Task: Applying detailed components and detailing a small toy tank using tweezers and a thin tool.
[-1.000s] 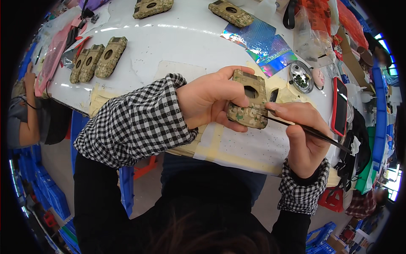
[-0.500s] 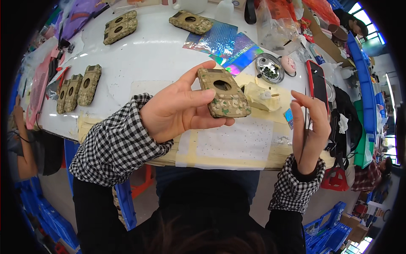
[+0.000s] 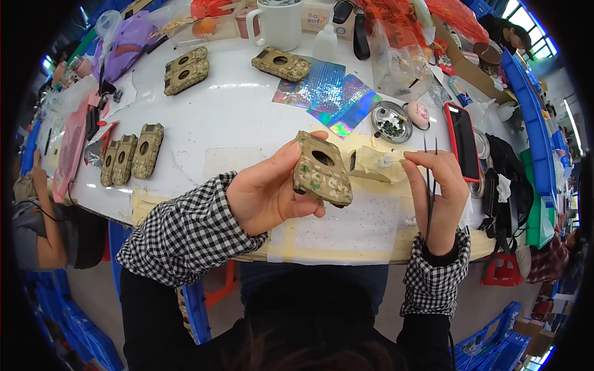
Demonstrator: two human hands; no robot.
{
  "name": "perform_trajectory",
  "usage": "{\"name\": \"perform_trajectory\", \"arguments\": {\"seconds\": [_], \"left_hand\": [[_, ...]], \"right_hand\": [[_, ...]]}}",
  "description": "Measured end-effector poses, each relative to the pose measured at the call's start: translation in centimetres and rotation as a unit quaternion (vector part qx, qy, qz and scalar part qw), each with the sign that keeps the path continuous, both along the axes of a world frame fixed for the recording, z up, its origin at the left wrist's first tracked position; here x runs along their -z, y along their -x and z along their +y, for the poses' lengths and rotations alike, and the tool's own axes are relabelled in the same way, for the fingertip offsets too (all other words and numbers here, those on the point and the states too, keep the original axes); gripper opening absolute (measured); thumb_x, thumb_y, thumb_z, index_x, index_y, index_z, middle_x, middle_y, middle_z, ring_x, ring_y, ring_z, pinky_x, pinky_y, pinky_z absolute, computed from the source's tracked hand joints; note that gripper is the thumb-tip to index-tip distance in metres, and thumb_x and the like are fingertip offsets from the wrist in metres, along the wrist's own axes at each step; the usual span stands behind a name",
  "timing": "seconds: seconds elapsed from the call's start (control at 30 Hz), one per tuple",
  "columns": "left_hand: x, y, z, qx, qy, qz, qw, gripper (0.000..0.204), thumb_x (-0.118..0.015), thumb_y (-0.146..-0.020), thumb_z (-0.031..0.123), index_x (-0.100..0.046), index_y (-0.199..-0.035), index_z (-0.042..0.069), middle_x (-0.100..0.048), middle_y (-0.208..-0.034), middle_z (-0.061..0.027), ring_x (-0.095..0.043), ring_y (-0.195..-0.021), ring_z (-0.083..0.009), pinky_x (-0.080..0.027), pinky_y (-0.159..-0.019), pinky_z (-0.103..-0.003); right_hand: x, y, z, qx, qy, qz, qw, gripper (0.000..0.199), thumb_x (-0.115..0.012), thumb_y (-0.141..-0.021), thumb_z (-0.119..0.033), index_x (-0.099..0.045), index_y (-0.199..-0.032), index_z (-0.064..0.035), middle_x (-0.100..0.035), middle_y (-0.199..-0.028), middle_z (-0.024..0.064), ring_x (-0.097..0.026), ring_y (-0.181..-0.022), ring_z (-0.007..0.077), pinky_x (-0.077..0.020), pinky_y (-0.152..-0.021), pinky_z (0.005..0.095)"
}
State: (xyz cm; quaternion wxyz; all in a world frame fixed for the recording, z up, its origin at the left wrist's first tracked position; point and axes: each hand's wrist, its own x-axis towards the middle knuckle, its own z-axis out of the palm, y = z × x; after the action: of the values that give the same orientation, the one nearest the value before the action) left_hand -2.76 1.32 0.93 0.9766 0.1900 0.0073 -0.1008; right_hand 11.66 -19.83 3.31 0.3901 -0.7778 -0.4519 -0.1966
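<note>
My left hand (image 3: 266, 195) grips a camouflage toy tank hull (image 3: 323, 179) by its sides, tilted, its round hole facing up. My right hand (image 3: 450, 188) is closed around dark tweezers (image 3: 428, 207), whose two points stick up past the fingers. The thumb and forefinger of that hand meet at a thin stick or needle, too fine to make out. It reaches toward a small white nozzle-like piece (image 3: 385, 162) on a block wrapped in yellowish tape (image 3: 366, 166). Beyond the block, a round metal dish (image 3: 374, 117) holds small dark green bits.
More camouflage hulls (image 3: 148, 151) lie at the left and far side. A dotted white sheet (image 3: 346, 229) is taped at the near edge. Around it are shiny holographic sheets (image 3: 318, 83), a red-cased phone (image 3: 463, 139), a white mug (image 3: 278, 28) and a pink comb (image 3: 70, 151).
The hull in my left hand has come nearer and tilted more. My right hand has moved left to the taped block, its fingertips closing at the white piece. The view has shifted slightly.
</note>
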Motion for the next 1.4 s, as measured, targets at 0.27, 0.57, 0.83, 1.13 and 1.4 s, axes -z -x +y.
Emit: {"name": "perform_trajectory", "arguments": {"seconds": [0.27, 0.57, 0.83, 1.13, 1.4], "left_hand": [[0.8, 0.0, 0.2, 0.032, -0.019, 0.038, 0.999, 0.052, -0.024, -0.101, 0.037, -0.022, -0.143, 0.008, -0.051, -0.124, -0.0173, -0.057, -0.107, -0.0292, -0.054, -0.078, -0.041], [0.8, 0.1, 0.0, 0.043, -0.007, 0.046, 0.998, 0.052, -0.025, -0.100, 0.039, -0.025, -0.142, 0.009, -0.050, -0.126, -0.0171, -0.055, -0.110, -0.0280, -0.053, -0.079, -0.041], [1.0, 0.0, 0.0, 0.050, -0.010, 0.041, 0.998, 0.051, -0.026, -0.100, 0.039, -0.027, -0.141, 0.009, -0.051, -0.125, -0.0168, -0.056, -0.108, -0.0276, -0.053, -0.079, -0.041], [1.3, 0.0, 0.0, 0.053, 0.001, 0.038, 0.998, 0.051, -0.026, -0.100, 0.039, -0.027, -0.141, 0.009, -0.050, -0.126, -0.0167, -0.056, -0.108, -0.0274, -0.053, -0.080, -0.041], [1.1, 0.0, 0.0, 0.054, -0.005, 0.045, 0.997, 0.052, -0.026, -0.100, 0.039, -0.025, -0.142, 0.009, -0.050, -0.125, -0.0171, -0.056, -0.108, -0.0274, -0.053, -0.080, -0.040]], "right_hand": [[-2.8, 2.5, 0.8, -0.161, -0.094, 0.102, 0.977, 0.015, -0.062, -0.083, 0.002, -0.059, -0.097, 0.0013, -0.058, -0.084, 0.0103, -0.055, -0.079, 0.0182, -0.0439, -0.074, 0.0277], [-1.0, 3.5, 3.8, -0.274, -0.151, 0.338, 0.887, 0.006, -0.050, -0.093, -0.001, -0.050, -0.098, 0.0027, -0.052, -0.086, 0.0071, -0.061, -0.078, 0.0122, -0.0487, -0.071, 0.0237], [-0.8, 3.4, 3.8, -0.270, -0.148, 0.332, 0.891, 0.006, -0.050, -0.093, -0.002, -0.050, -0.096, 0.0029, -0.052, -0.086, 0.0071, -0.061, -0.077, 0.0120, -0.0499, -0.071, 0.0236], [-0.9, 3.4, 3.8, -0.259, -0.146, 0.319, 0.900, 0.003, -0.052, -0.091, 0.001, -0.051, -0.094, 0.0025, -0.052, -0.084, 0.0063, -0.062, -0.076, 0.0120, -0.0501, -0.070, 0.0234], [-0.9, 3.4, 3.8, -0.248, -0.141, 0.308, 0.908, 0.003, -0.053, -0.091, 0.001, -0.052, -0.093, 0.0016, -0.052, -0.081, 0.0060, -0.061, -0.073, 0.0115, -0.0489, -0.068, 0.0230]]}}
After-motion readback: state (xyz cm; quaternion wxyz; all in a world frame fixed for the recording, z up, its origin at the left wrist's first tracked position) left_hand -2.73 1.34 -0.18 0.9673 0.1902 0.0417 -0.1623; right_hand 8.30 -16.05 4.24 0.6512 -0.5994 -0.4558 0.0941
